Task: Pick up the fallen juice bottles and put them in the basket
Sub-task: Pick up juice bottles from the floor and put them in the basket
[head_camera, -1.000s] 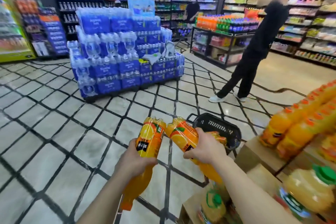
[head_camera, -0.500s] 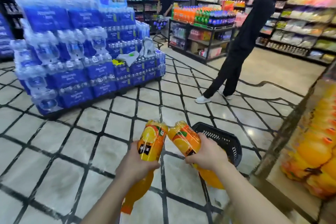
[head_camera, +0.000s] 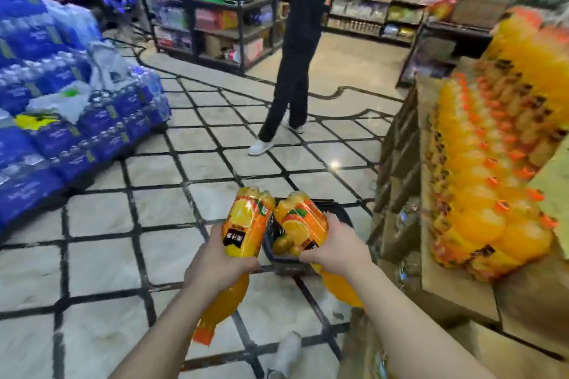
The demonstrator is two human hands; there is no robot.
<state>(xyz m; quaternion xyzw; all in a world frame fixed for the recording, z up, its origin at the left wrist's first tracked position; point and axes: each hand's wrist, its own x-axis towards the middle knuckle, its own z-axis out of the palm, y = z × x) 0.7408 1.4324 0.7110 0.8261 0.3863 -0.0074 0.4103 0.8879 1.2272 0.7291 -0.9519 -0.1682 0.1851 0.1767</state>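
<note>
Blue shrink-wrapped water packs (head_camera: 61, 101) are stacked on the tiled floor (head_camera: 101, 255) at the far left, well apart from the work. Nearer the middle, the left hand (head_camera: 215, 268) grips one juice bottle (head_camera: 243, 224) round its labelled waist, fingers curled under and thumb across the front. The bottle is held base-forward, its orange cap pointing back toward the person, probably because it was lifted from where it lay without being turned.

Just to the right, the right hand (head_camera: 335, 251) clamps a second juice bottle (head_camera: 303, 220) the same way, fingers wrapped round the label. The two bases nearly touch above the black basket (head_camera: 341, 214), which stands on the floor beside the display's lower edge. At least one orange bottle seems to lie inside it already; blur hides how many.

Both bottles hover over the basket's near rim, so my guess is that the next step is to lower them in, one beside the other.

Behind, a person in black (head_camera: 295, 71) stands on the tiles. At the right edge, rows of upright juice bottles fill a cardboard display (head_camera: 455, 268).
</note>
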